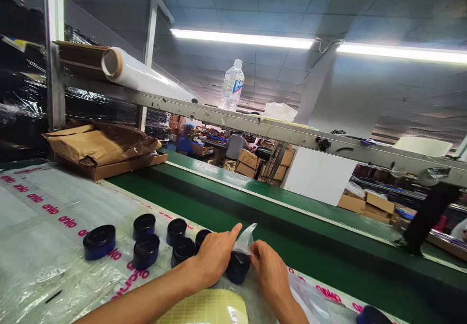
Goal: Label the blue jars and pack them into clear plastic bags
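Observation:
Between my hands stands a short, dark round container (238, 268), black on top with a bluish side. My left hand (215, 256) is curled against its left side, one finger stretched up; its other fingertips are hidden. At the container's right, my right hand (270, 271) pinches the edge of a thin whitish piece of film (246, 239), which sticks up over the container top. Below my left wrist lies a yellowish sheet (209, 307) with rows of small marks. Several similar containers (146, 251) stand to the left of my hands.
Clear plastic with pink lettering (54, 246) covers the worktop. Beyond runs a green conveyor belt (204, 197). A cardboard tray (120, 168) with brown paper sits at back left. The overhead shelf (204, 115) bears a plastic bottle (232, 88) and film roll (146, 73). A person (236, 146) sits far off.

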Tool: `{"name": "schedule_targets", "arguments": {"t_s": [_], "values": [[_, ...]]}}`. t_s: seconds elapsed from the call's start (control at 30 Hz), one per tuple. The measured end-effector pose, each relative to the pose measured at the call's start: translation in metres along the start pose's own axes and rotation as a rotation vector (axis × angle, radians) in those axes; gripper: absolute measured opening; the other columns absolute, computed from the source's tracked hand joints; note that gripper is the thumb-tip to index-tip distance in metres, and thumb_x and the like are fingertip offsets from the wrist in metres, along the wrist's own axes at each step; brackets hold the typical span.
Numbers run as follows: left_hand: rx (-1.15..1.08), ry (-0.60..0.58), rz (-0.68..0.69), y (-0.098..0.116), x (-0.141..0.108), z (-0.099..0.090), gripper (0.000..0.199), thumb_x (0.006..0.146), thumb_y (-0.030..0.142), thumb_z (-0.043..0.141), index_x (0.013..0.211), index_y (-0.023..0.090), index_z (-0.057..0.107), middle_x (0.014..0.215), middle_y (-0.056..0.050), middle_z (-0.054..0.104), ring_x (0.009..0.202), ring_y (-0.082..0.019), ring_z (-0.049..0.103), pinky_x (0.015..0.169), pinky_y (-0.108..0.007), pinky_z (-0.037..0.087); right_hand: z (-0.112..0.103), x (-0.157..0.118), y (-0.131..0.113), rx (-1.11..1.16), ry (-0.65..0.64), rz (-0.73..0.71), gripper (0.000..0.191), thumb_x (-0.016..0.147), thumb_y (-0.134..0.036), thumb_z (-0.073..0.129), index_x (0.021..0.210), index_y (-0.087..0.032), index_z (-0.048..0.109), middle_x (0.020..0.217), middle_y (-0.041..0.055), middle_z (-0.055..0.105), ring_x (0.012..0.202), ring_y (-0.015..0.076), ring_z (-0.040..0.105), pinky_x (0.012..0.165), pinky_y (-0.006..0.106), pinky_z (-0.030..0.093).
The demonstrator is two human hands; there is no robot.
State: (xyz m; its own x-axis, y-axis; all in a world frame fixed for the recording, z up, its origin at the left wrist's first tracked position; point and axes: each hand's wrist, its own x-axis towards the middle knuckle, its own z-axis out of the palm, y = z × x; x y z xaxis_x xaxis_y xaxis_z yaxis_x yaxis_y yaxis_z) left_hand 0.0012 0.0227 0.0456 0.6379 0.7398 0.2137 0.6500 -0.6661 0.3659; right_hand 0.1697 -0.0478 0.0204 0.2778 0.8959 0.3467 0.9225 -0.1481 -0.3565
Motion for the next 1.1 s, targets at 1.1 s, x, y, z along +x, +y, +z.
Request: {"name": "schedule_targets", "arguments": {"t_s": [1.1], "values": [[0.131, 0.042, 0.242, 0.004, -0.035, 0.004, 0.074, 0.08, -0.003, 0.044, 0.153, 0.01, 0.037, 0.092, -0.006, 0.077, 0.091, -0.023, 0.073, 0.112, -0.049, 0.043, 0.017, -0.057, 0.041, -0.031, 0.403, -0.559, 0.018, 0.102, -0.019, 0.043, 0.094, -0.024, 0.058, 0.078, 0.0011, 0.067, 0.068, 0.0207, 0.063, 0.064, 0.031, 0.042]]}}
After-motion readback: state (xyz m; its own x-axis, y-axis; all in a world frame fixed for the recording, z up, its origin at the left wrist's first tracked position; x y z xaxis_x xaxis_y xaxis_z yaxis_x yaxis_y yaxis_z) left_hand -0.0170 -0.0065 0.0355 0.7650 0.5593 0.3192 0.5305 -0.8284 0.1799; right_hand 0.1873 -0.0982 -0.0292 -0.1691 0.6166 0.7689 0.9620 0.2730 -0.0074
